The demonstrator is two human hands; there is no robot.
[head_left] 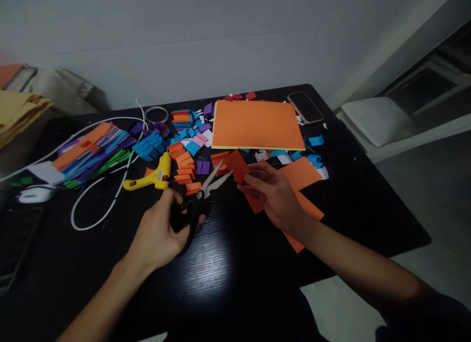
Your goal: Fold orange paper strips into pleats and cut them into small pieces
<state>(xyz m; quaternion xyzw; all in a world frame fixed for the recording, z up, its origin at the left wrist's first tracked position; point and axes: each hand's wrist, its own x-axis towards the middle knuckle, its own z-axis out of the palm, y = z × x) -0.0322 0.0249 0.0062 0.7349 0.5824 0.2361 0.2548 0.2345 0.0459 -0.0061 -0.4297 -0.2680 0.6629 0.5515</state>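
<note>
My left hand (162, 229) is closed around the black handles of a pair of scissors (206, 190), whose blades stand apart and point up and to the right. Between the thumb and fingers of my right hand (274, 192) is a small orange paper piece (238, 166), close to the blade tips. Below and beside that hand lie larger cut orange paper sheets (300, 173), partly hidden by it. Folded orange paper strips (184, 161) sit in a column left of the scissors, near a small purple folded piece (202, 167).
A yellow glue gun (152, 176) and a looping white cable (76, 209) lie to the left, by stacked coloured paper strips (91, 153). At the back are a stack of orange sheets (257, 123) and a phone (305, 107). The black table's right edge borders a white chair (382, 118).
</note>
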